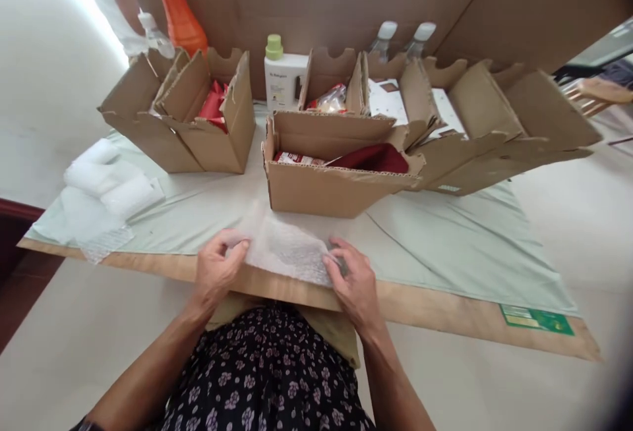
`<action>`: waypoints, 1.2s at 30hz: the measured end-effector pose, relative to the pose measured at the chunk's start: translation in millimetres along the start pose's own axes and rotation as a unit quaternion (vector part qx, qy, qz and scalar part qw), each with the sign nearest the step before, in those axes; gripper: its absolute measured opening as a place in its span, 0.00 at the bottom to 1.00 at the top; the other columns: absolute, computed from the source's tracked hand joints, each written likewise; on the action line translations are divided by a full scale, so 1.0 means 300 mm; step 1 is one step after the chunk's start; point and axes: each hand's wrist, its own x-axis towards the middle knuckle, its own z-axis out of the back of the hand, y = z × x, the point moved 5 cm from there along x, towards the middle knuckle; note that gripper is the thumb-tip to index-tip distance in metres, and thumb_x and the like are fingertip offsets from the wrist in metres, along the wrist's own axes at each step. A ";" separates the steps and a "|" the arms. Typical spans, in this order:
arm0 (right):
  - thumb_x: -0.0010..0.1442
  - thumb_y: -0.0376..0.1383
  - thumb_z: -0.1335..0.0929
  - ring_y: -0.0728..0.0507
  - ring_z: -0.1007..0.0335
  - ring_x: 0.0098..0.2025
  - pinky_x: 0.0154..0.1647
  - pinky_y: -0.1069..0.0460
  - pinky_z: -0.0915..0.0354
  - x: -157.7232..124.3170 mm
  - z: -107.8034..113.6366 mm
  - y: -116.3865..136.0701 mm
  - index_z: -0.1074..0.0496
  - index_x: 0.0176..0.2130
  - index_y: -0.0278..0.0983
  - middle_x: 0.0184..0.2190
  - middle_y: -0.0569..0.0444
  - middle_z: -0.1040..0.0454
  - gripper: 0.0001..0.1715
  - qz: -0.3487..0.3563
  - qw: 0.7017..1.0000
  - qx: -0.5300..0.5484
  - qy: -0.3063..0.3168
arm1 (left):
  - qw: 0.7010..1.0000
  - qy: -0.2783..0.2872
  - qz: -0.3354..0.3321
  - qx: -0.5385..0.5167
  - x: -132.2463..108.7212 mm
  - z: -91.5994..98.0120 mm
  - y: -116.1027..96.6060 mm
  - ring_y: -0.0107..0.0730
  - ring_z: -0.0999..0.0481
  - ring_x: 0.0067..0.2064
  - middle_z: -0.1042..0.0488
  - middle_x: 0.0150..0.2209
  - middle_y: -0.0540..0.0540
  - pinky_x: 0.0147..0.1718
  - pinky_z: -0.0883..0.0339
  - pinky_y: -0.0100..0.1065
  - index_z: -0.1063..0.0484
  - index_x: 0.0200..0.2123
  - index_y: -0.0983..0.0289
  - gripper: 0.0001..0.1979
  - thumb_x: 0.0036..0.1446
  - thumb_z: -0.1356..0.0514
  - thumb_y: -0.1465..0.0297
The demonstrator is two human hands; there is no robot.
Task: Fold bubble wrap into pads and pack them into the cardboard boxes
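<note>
A translucent white sheet of bubble wrap [291,250] stretches between my two hands, just above the front edge of the table. My left hand [220,263] pinches its left end between thumb and fingers. At the right end, the thumb and fingers of my right hand [352,279] are closed on the edge. Just beyond the sheet stands an open cardboard box [316,190] with a dark red item [376,157] and a printed packet [299,158] inside. More bubble wrap [116,184], partly rolled, lies at the left of the table.
Open cardboard boxes [237,128] stand at the back left, and several more [459,167] at the back right. Behind them are an orange bottle [182,19], a white bottle with a green cap [283,78] and clear bottles. A green card [537,319] lies at the front right edge.
</note>
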 end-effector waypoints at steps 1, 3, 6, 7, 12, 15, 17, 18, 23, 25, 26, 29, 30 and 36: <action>0.70 0.41 0.34 0.38 0.22 0.52 0.54 0.42 0.32 0.002 0.035 0.014 0.27 0.37 0.41 0.49 0.47 0.17 0.10 -0.001 1.000 0.010 -0.010 | 0.999 -0.010 0.025 -0.018 -0.003 0.030 0.001 0.37 0.22 0.34 0.19 0.33 0.51 0.33 0.30 0.34 0.21 0.37 0.60 0.08 0.60 0.36 0.63; 0.70 0.41 0.33 0.39 0.22 0.51 0.55 0.42 0.33 0.014 0.089 0.025 0.28 0.36 0.42 0.48 0.49 0.17 0.09 0.004 1.000 -0.006 -0.029 | 0.999 -0.018 0.020 0.020 -0.004 0.064 0.006 0.37 0.24 0.33 0.20 0.32 0.50 0.34 0.31 0.34 0.21 0.36 0.59 0.08 0.59 0.35 0.62; 0.68 0.40 0.34 0.35 0.23 0.52 0.55 0.40 0.34 0.032 0.101 -0.026 0.27 0.39 0.41 0.49 0.47 0.18 0.08 -0.002 0.995 -0.096 -0.014 | 0.985 -0.011 -0.046 0.166 -0.003 0.057 0.045 0.44 0.25 0.40 0.22 0.33 0.54 0.44 0.30 0.42 0.25 0.30 0.59 0.07 0.55 0.36 0.63; 0.68 0.41 0.34 0.34 0.24 0.53 0.54 0.38 0.35 0.029 0.098 -0.060 0.26 0.42 0.40 0.51 0.45 0.19 0.09 -0.017 0.991 -0.130 -0.011 | 0.976 -0.009 -0.061 0.210 -0.007 0.051 0.065 0.47 0.25 0.42 0.22 0.35 0.55 0.48 0.30 0.47 0.25 0.31 0.59 0.07 0.55 0.37 0.63; 0.68 0.43 0.34 0.28 0.31 0.61 0.58 0.34 0.36 -0.032 0.116 -0.135 0.28 0.59 0.38 0.64 0.37 0.29 0.24 -0.058 0.973 -0.209 -0.080 | 0.947 -0.063 -0.125 0.289 -0.037 0.080 0.065 0.55 0.27 0.57 0.24 0.53 0.65 0.59 0.35 0.58 0.26 0.55 0.62 0.20 0.60 0.39 0.64; 0.70 0.38 0.35 0.30 0.33 0.65 0.63 0.34 0.38 -0.015 0.051 -0.030 0.31 0.63 0.39 0.66 0.39 0.31 0.24 0.006 0.982 -0.185 -0.038 | 0.939 -0.036 -0.209 0.270 -0.031 0.033 -0.016 0.53 0.32 0.66 0.30 0.63 0.63 0.64 0.38 0.55 0.28 0.59 0.58 0.21 0.62 0.38 0.68; 0.70 0.35 0.36 0.32 0.38 0.69 0.65 0.36 0.39 0.010 -0.048 0.050 0.32 0.65 0.40 0.69 0.41 0.33 0.25 0.073 0.983 -0.159 0.056 | 0.926 0.043 -0.256 0.273 -0.020 -0.052 -0.038 0.53 0.38 0.71 0.33 0.68 0.62 0.68 0.41 0.56 0.28 0.60 0.57 0.22 0.63 0.39 0.70; 0.70 0.35 0.36 0.33 0.39 0.71 0.66 0.36 0.40 0.016 -0.098 0.075 0.32 0.65 0.40 0.69 0.42 0.34 0.26 0.104 0.977 -0.147 0.111 | 0.916 0.092 -0.268 0.282 -0.015 -0.099 -0.031 0.53 0.39 0.72 0.33 0.69 0.62 0.69 0.43 0.57 0.28 0.61 0.57 0.21 0.64 0.40 0.70; 0.72 0.40 0.35 0.33 0.38 0.71 0.68 0.36 0.43 -0.030 -0.095 -0.041 0.29 0.63 0.40 0.68 0.45 0.31 0.23 0.106 0.963 -0.174 0.177 | 0.879 0.230 -0.236 0.346 -0.012 -0.213 0.090 0.56 0.39 0.73 0.35 0.71 0.62 0.72 0.53 0.62 0.31 0.65 0.58 0.24 0.68 0.42 0.66; 0.73 0.40 0.36 0.33 0.35 0.69 0.66 0.36 0.41 -0.062 0.018 -0.123 0.28 0.61 0.41 0.66 0.46 0.28 0.21 0.069 0.967 -0.213 0.120 | 0.875 0.236 -0.232 0.355 -0.022 -0.207 0.100 0.57 0.40 0.73 0.36 0.72 0.63 0.72 0.53 0.63 0.32 0.66 0.60 0.24 0.68 0.43 0.66; 0.73 0.40 0.36 0.33 0.34 0.68 0.64 0.36 0.39 -0.074 0.074 -0.148 0.27 0.60 0.41 0.64 0.45 0.26 0.19 0.054 0.968 -0.230 0.088 | 0.872 0.238 -0.232 0.359 -0.028 -0.204 0.093 0.58 0.40 0.73 0.36 0.72 0.64 0.72 0.52 0.64 0.31 0.66 0.62 0.24 0.68 0.44 0.67; 0.71 0.38 0.33 0.31 0.33 0.68 0.61 0.37 0.36 -0.081 0.162 -0.133 0.27 0.59 0.40 0.64 0.43 0.26 0.19 0.033 0.971 -0.237 0.018 | 0.870 0.229 -0.224 0.374 -0.035 -0.193 0.050 0.62 0.41 0.74 0.38 0.72 0.69 0.70 0.48 0.66 0.31 0.66 0.64 0.25 0.68 0.44 0.68; 0.70 0.37 0.33 0.31 0.34 0.68 0.61 0.37 0.36 -0.072 0.151 -0.101 0.28 0.61 0.40 0.64 0.42 0.27 0.21 0.041 0.974 -0.223 0.011 | 0.872 0.222 -0.222 0.376 -0.035 -0.191 0.034 0.63 0.43 0.74 0.39 0.72 0.70 0.69 0.48 0.67 0.31 0.66 0.64 0.25 0.67 0.44 0.68; 0.68 0.34 0.34 0.35 0.32 0.66 0.65 0.36 0.37 -0.008 -0.115 0.082 0.27 0.59 0.40 0.64 0.47 0.26 0.21 0.117 0.974 -0.118 0.157 | 0.870 0.241 -0.233 0.362 -0.036 -0.196 0.028 0.59 0.45 0.75 0.41 0.74 0.65 0.71 0.49 0.66 0.32 0.68 0.59 0.28 0.65 0.42 0.66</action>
